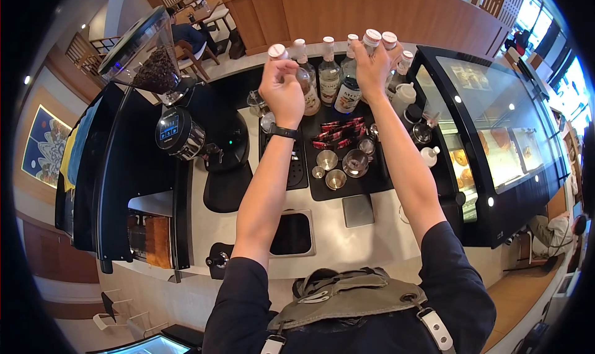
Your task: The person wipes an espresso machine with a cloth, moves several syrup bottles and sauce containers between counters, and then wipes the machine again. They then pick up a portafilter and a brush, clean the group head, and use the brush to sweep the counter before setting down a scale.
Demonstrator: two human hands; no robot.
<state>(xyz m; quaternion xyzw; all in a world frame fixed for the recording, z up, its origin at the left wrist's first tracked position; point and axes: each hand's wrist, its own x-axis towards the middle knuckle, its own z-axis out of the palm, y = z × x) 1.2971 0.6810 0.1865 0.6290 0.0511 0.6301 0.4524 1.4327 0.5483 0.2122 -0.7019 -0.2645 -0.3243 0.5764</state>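
Observation:
My left hand (282,89) is raised at the left end of a row of syrup bottles, its fingers curled round the neck of a bottle with a white cap (277,51). Toward the right of the row, my right hand (374,69) has its fingers round the neck of another white-capped bottle (372,38). Between the hands stand a clear labelled bottle (328,75) and a bottle with a blue base (348,94). Red sachets (339,132) lie on the black mat below them, with metal cups (336,179) and a glass jug (356,162) nearer to me.
A coffee grinder (180,131) stands left, beside a black machine (118,168). On the right is a glass display case (489,131) with pastries. White squeeze bottles (405,94) stand near it. A sink (312,233) is set in the counter. A person (188,37) sits behind.

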